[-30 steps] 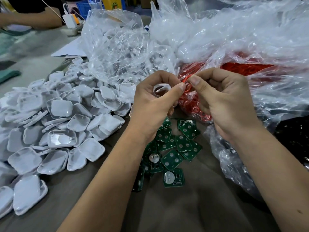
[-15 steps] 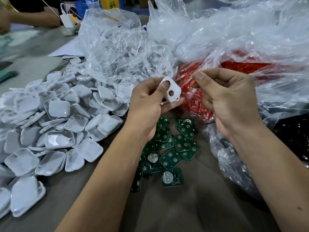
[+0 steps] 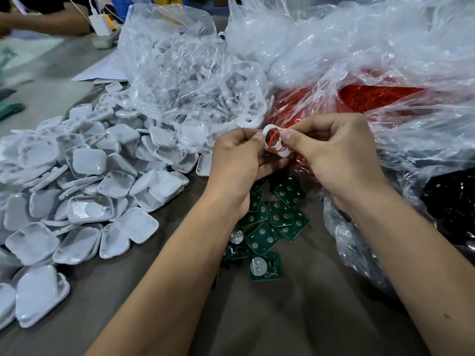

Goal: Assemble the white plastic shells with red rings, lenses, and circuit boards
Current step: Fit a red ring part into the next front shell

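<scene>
My left hand [image 3: 237, 160] grips a small white plastic shell [image 3: 268, 129] with a round hole, held up between both hands. My right hand [image 3: 331, 155] pinches a thin red ring [image 3: 276, 136] against the shell's hole. A large heap of white shells [image 3: 84, 186] covers the table on the left. Green circuit boards [image 3: 264, 227] lie in a loose pile under my wrists. More red rings [image 3: 370, 97] fill a clear bag behind my hands. No lenses can be made out.
Crumpled clear plastic bags [image 3: 195, 73] rise behind the hands and along the right. A dark bag of black parts [image 3: 452, 201] sits at the right edge. Another person's arm [image 3: 43, 21] and a white charger [image 3: 99, 23] are at the far left. Brown table surface [image 3: 282, 317] lies near me.
My left hand turned the shell from its flat face toward the camera to hole-up. My right hand came left and brought the red ring onto the shell.
</scene>
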### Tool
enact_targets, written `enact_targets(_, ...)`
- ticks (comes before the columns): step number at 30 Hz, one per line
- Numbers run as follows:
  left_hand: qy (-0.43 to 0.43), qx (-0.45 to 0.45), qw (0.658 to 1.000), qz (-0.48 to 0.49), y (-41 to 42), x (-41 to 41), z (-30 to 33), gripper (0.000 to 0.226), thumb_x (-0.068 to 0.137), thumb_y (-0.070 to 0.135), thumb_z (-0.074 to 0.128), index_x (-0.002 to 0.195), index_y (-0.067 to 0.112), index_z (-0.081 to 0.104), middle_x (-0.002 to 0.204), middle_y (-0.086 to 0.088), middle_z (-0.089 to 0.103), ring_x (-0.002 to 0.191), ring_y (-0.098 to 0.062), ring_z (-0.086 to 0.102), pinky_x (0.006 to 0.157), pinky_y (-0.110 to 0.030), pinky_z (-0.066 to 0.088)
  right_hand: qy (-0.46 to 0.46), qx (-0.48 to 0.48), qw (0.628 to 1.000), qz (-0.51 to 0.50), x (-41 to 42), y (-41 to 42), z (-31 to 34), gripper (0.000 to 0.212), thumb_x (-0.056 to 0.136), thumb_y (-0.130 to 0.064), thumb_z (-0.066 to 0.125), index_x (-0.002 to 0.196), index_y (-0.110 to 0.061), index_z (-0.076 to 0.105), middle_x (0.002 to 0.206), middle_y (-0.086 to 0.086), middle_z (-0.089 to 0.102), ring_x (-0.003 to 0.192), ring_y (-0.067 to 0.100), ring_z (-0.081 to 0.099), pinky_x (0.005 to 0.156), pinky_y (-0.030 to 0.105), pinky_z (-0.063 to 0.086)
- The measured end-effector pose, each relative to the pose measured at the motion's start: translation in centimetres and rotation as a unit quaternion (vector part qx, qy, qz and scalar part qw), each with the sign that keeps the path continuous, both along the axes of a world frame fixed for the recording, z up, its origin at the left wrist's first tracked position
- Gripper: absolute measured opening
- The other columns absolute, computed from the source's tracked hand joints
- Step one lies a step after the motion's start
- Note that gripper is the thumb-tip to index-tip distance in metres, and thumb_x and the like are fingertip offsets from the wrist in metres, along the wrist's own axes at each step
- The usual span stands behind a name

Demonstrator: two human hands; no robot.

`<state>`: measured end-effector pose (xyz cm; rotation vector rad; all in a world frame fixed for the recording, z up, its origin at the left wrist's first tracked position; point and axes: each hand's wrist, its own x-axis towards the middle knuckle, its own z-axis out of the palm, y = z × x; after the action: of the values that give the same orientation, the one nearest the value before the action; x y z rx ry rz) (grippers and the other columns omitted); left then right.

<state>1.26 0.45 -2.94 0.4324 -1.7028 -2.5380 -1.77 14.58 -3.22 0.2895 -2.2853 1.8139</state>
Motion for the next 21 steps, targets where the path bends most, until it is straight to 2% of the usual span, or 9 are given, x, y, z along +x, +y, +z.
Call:
enact_targets(3,0.007,-0.006,1.0,-0.002,0.1,0.1,0.1,0.014,0.105,0.003,0.052,0.108,-0.007,0.061,0.093,-0.022,0.076,0.08,-0.027,0.076,0.074,-0.037,0.064,0.016,0.029,0.999,-0.018,0.0,0.0,0.1,0.009,0.084,-0.027,0.084,0.076,-0.023,0.081,0.07,-0.009,0.077,0.064,0.01,0.074,0.06,0.026,0.057)
enact_targets(5,0.016,-0.012,1.0,-0.01,0.1,0.3,0.1,0.01,0.104,0.001,0.052,0.102,-0.002,0.061,0.085,-0.019,0.075,0.077,-0.026,0.076,0.072,-0.037,0.064,0.029,0.04,0.998,-0.037,0.1,0.0,0.3,0.009,0.084,-0.027,0.084,0.076,-0.024,0.081,0.069,-0.013,0.076,0.063,0.005,0.071,0.06,0.021,0.054)
enact_targets(8,0.027,-0.025,0.999,-0.017,0.4,0.4,0.0,0.013,0.102,-0.002,0.052,0.092,0.001,0.06,0.08,-0.02,0.073,0.074,-0.026,0.075,0.07,-0.036,0.063,0.043,0.057,0.996,-0.058,0.4,0.0,0.7,0.01,0.085,-0.028,0.084,0.076,-0.025,0.08,0.069,-0.014,0.075,0.063,0.003,0.071,0.061,0.02,0.055)
enact_targets(17,0.05,-0.063,0.997,0.014,1.3,0.6,-0.4,0.014,0.103,-0.003,0.049,0.094,0.0,0.06,0.074,-0.013,0.074,0.064,-0.017,0.073,0.068,-0.037,0.064,0.051,0.101,0.99,-0.077,0.9,-0.1,1.4,0.013,0.084,-0.025,0.086,0.073,-0.024,0.078,0.065,-0.016,0.07,0.06,-0.002,0.066,0.056,0.009,0.046)
enact_targets(21,0.058,-0.079,0.995,0.026,1.3,0.6,-0.3,0.015,0.102,-0.002,0.05,0.092,0.003,0.059,0.082,-0.019,0.073,0.073,-0.029,0.074,0.071,-0.047,0.065,0.042,0.107,0.99,-0.08,0.9,-0.1,1.4,0.014,0.081,-0.027,0.089,0.073,-0.02,0.079,0.065,-0.011,0.071,0.057,0.001,0.063,0.055,0.015,0.047)
